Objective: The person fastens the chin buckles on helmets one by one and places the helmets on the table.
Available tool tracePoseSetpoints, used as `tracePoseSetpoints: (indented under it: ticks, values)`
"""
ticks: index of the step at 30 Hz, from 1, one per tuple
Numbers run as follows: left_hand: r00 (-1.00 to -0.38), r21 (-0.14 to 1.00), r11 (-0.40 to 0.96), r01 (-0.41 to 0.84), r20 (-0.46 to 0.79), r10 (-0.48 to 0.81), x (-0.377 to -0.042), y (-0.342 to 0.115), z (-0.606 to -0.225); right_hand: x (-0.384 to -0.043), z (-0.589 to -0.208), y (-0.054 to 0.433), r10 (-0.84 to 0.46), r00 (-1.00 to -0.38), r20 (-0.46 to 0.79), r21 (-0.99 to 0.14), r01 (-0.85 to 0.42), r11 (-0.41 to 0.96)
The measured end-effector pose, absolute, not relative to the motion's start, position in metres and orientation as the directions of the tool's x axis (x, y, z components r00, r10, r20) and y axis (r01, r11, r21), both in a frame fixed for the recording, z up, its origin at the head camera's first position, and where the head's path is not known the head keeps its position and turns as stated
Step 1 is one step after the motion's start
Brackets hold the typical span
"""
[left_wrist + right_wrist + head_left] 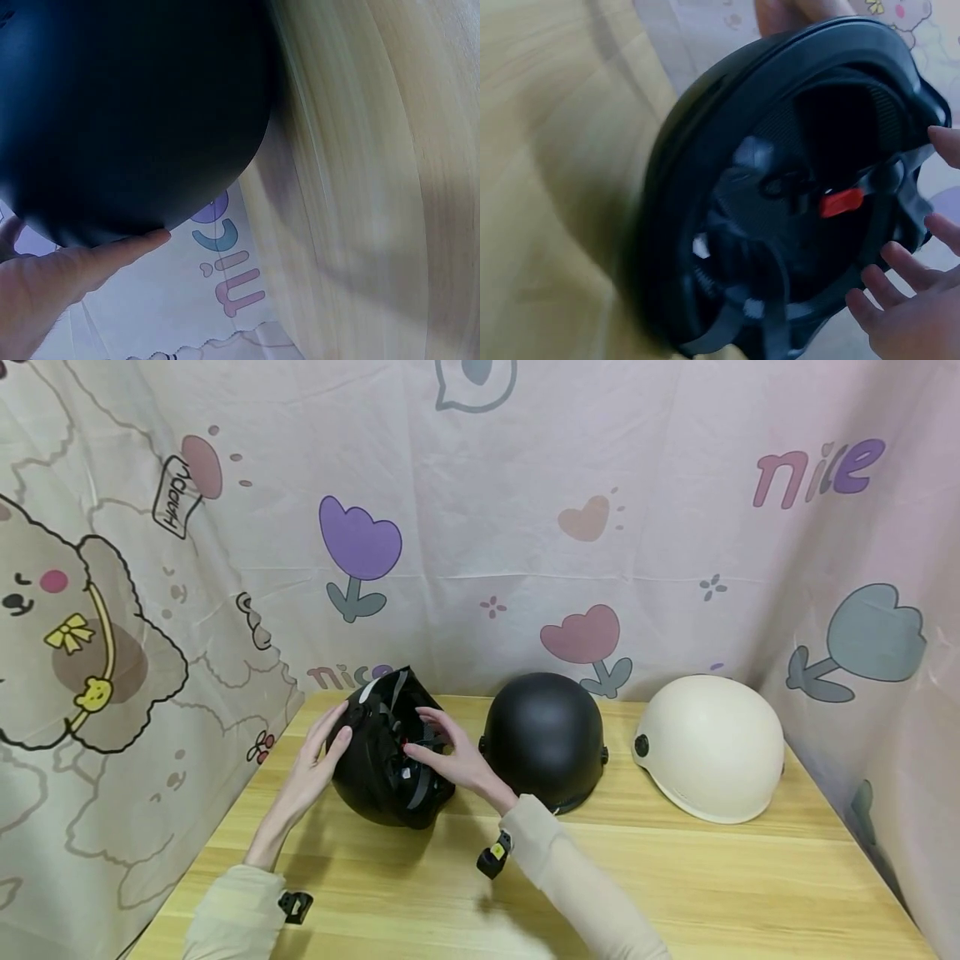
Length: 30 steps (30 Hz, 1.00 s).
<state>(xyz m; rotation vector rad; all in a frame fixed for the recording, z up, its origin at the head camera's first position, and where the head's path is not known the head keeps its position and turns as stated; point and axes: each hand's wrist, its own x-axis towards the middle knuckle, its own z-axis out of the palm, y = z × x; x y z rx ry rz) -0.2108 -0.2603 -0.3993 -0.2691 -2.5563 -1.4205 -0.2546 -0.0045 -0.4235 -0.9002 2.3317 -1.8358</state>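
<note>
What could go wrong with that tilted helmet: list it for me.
The tilted black helmet could slip or roll if the left hand, resting against its shell, eases off.
The right hand might snag a strap at its opening.
The middle black helmet stands close by and could get bumped.

Matte black helmet (543, 739); cream helmet (711, 747); printed cloth (465, 485) behind
</note>
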Motion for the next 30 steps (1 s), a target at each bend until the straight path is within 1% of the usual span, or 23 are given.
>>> tracePoseSetpoints:
  ticks: [4,13,23,30]
  values:
    - [-0.963,0.808,0.53,0.256,0.264,0.063,-0.211,-0.26,-0.4,-0.257,-0.41,-0.01,-0.489,-0.806,0.333,-0.883,-0.449,0.139]
    - [-0.964,0.8,0.543,0.253,0.256,0.071,-0.212,-0.262,-0.401,-0.257,-0.393,-0.019,-0.56,-0.776,0.292,-0.869,-0.459,0.183]
    - [-0.952,0.789,0.539,0.295,0.292,0.093,-0.21,-0.263,-0.4,-0.257,-0.384,-0.027,-0.594,-0.772,0.227,-0.877,-0.427,0.219]
    - [-0.956,0.795,0.535,0.284,0.278,0.095,-0.209,-0.263,-0.398,-0.26,-0.382,-0.028,-0.611,-0.756,0.233,-0.872,-0.441,0.213]
